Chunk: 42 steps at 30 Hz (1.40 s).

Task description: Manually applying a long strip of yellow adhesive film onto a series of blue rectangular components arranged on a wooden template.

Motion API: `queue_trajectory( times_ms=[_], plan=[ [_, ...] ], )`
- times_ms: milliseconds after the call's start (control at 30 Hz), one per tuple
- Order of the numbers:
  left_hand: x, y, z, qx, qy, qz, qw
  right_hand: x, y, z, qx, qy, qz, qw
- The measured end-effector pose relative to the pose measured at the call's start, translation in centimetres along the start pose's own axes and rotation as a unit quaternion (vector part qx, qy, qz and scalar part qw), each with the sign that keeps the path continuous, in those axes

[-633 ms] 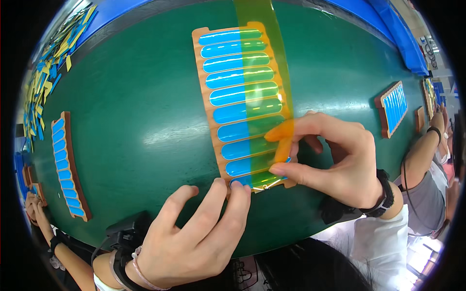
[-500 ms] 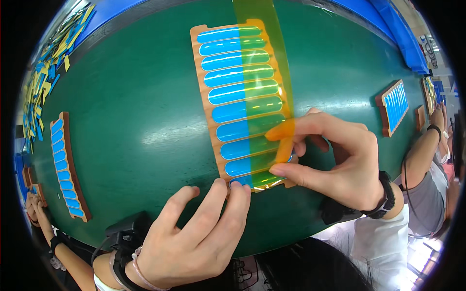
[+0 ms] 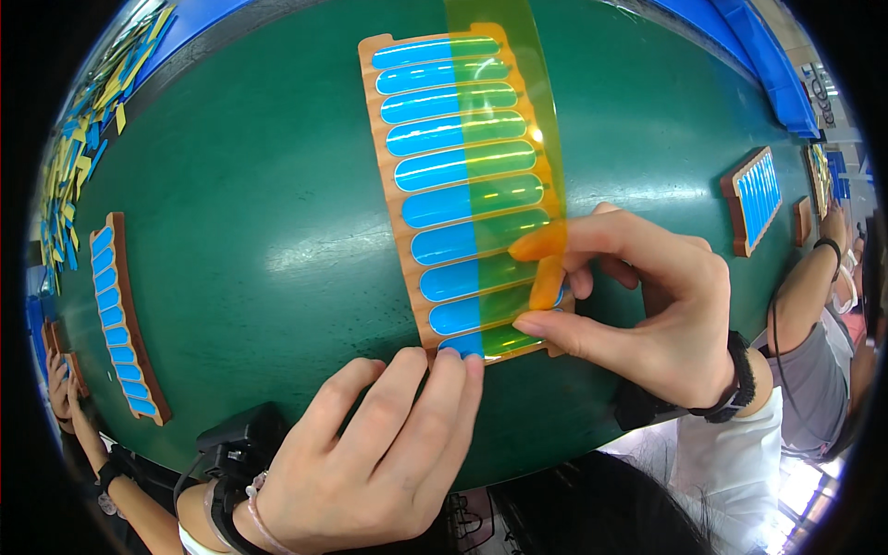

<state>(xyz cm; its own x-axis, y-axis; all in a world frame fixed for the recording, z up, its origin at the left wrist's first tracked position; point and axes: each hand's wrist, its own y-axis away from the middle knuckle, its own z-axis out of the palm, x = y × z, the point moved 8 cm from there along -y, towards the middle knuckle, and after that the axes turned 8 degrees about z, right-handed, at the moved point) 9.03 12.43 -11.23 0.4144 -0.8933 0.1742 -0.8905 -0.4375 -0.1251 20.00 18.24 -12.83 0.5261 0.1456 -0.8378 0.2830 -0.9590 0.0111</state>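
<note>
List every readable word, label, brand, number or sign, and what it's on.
None readable.
Scalloped board: no text seen.
Yellow film: no text seen.
Pale marks at the lower edge: too unclear to read.
Background at far right: too small and blurred to tell.

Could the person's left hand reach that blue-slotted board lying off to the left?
Probably yes, with a stretch: green tabletop lies between the left hand and the left-side board, though a black device sits close by. The hand would have to leave the middle board, whose near end it touches.
</note>
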Motion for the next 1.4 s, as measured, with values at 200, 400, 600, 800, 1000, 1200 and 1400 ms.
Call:
queue_trajectory(
  times_ms=[200,400,600,800,1000,1200,1400],
  plan=[
    [0.0,0.0,0.1,0.030,-0.038,0.021,0.999,0.1,0.0,0.1,0.008,-0.009,0.008,1.000],
    [0.0,0.0,0.3,0.034,-0.040,0.021,0.998,0.1,0.0,0.0,0.009,0.002,0.001,1.000],
    [-0.1,-0.5,0.4,-0.002,-0.025,0.008,1.000,0.2,0.1,0.1,0.016,-0.002,0.004,1.000],
    [-0.5,-0.8,0.3,0.009,0.052,-0.011,0.999,0.1,0.0,0.4,-0.012,0.006,0.006,1.000],
    [-0.5,-1.0,0.3,0.000,0.051,-0.010,0.999,-0.5,0.1,0.2,0.010,0.067,-0.026,0.997],
    [-0.4,-0.9,0.0,-0.001,0.023,-0.012,1.000,0.0,0.3,0.3,0.007,0.059,-0.004,0.998],
    [-1.0,-0.6,0.0,-0.016,0.008,-0.047,0.999,0.6,0.4,0.4,-0.020,0.029,0.039,0.999]
  ],
)
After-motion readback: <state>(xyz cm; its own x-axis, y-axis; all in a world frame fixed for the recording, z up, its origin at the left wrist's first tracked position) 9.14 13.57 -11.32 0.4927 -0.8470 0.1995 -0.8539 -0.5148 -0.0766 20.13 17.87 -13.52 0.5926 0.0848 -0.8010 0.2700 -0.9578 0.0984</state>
